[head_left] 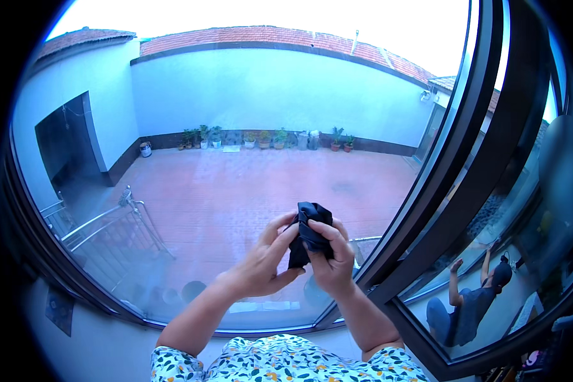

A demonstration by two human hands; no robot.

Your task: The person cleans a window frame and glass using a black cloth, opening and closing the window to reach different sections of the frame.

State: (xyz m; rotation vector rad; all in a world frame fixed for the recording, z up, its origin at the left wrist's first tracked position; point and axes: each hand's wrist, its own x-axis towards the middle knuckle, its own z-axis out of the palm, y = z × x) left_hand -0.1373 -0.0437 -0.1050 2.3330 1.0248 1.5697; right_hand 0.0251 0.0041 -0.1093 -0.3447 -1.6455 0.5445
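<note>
A crumpled black cloth (310,234) is bunched between my two hands in front of a large window pane. My left hand (265,260) pinches its left side, with the thumb near the cloth's lower edge. From the right, my right hand (332,255) grips the thicker folded part, fingers over the front and thumb beneath. The cloth hides parts of the fingertips of both hands. Below my forearms shows a patterned short-sleeved top (286,358).
A dark window frame (458,200) stands close on my right, with an angled pane reflecting a person. The window sill (229,332) runs below my arms. Beyond the glass are a metal railing (100,222), a paved courtyard (210,191) and potted plants (264,138) along a wall.
</note>
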